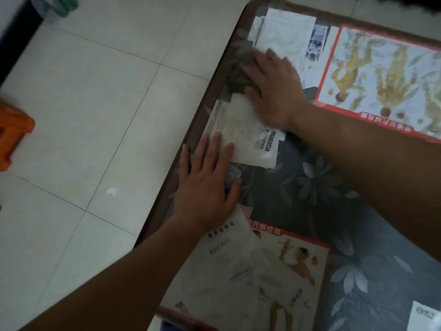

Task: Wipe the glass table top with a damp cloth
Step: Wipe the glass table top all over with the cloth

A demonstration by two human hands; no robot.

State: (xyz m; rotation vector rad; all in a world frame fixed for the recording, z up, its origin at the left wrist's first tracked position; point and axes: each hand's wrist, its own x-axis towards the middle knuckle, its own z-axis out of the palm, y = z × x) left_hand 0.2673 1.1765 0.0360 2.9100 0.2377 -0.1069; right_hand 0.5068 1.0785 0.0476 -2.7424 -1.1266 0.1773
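fingers: right hand (pixel 274 91) presses cloth (pixel 238 68) | left hand (pixel 207 182) spread flat | cloth lengthwise along table edge (pixel 210 99)

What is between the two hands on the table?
Head view: a white printed paper sheet lies between the flat left hand and the right hand pressing the dark crumpled cloth.

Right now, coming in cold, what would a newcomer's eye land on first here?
The right hand presses a dark cloth onto the glass table top near its floor-side edge. The left hand lies flat on the glass nearer the camera, over papers beneath it. A red-bordered poster stands out at upper right.
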